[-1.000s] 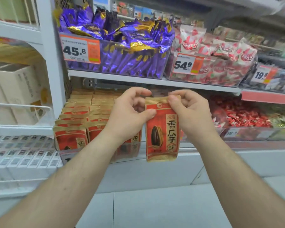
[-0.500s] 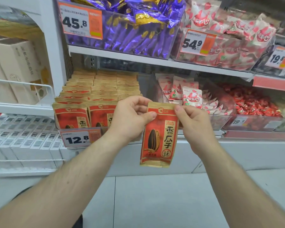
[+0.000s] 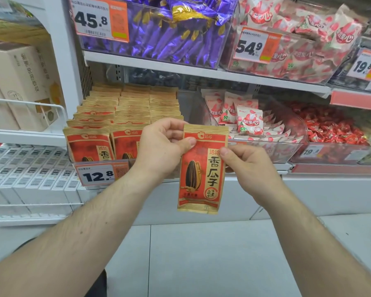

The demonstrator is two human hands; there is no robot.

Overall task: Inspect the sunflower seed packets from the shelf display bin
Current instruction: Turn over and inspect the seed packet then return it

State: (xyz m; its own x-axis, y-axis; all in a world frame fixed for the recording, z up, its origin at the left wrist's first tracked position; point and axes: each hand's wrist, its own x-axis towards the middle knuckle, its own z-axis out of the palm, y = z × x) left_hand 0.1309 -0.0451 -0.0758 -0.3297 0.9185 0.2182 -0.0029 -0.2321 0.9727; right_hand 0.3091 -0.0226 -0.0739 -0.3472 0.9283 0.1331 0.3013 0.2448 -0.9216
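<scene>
Seed packet (image 3: 202,168) hangs below 2-hand pinch, in front of display bin (image 3: 99,163); left hand (image 3: 163,146) thumb clamps upper left edge; right hand (image 3: 246,166) pinches right edge; likely light, flexible, smooth film; grip sealed margins

The left hand (image 3: 163,146) covers the upper left edge of the held seed packet (image 3: 201,170) and most of the second front packet in the display bin (image 3: 124,144) behind it. The right hand (image 3: 253,168) hides the held packet's right edge. Packets further back in the bin show only their top seals. Above the hands, the purple sweets (image 3: 169,28) and the white-and-red packs (image 3: 298,24) are cut off by the top edge. Small print on the 12.8 price tag (image 3: 98,174), left of the hands, is too fine to read.
</scene>
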